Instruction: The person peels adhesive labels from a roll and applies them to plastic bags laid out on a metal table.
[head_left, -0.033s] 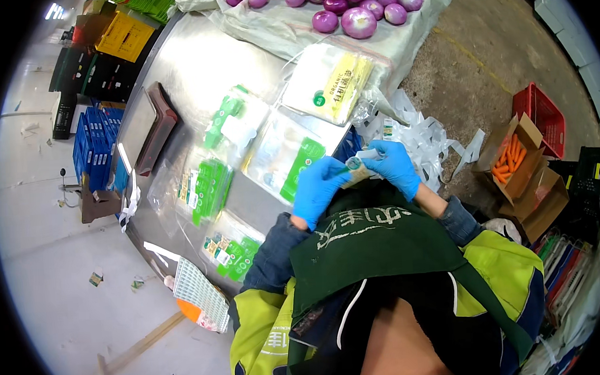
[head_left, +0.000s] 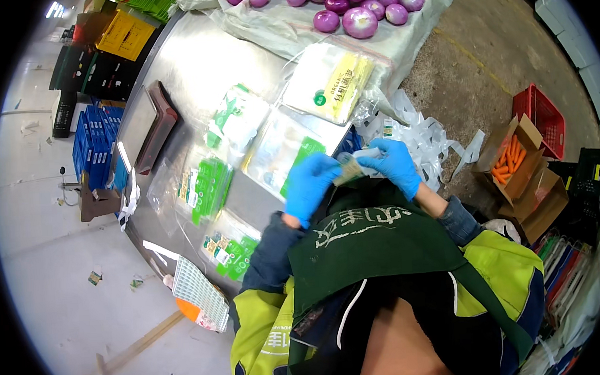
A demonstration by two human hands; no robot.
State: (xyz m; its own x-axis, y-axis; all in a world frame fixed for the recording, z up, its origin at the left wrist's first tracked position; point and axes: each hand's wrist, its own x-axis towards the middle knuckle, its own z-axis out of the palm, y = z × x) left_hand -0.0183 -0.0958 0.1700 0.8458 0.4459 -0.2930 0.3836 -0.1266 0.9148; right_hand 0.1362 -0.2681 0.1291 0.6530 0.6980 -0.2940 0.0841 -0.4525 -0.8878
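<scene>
My right hand [head_left: 395, 167], in a blue glove, grips a small roll of labels [head_left: 348, 167] above the dark green apron. Close on its left is my left hand [head_left: 310, 185], also gloved. Its fingers are bent together at the roll's edge and slightly blurred, so whatever is between them is too small to tell. A tangle of white backing strips [head_left: 419, 137] hangs beside my right hand. On the steel table [head_left: 191, 54], left of my hands, lie stacks of clear bags with green print [head_left: 210, 185] and a white tray of bags [head_left: 278, 155]. A yellow-printed bag stack [head_left: 332, 84] lies beyond.
Purple onions [head_left: 359, 23] rest on a pale cloth [head_left: 264, 26] at the far end. To the right, a carton of carrots [head_left: 509, 159] stands by a red crate [head_left: 548, 123]. Blue crates [head_left: 94, 147] are left of the table, and a dark-framed tray [head_left: 154, 130] lies on its left edge.
My left hand has shifted slightly left and down, and a printed label strip shows more between the hands. My right hand has hardly moved.
</scene>
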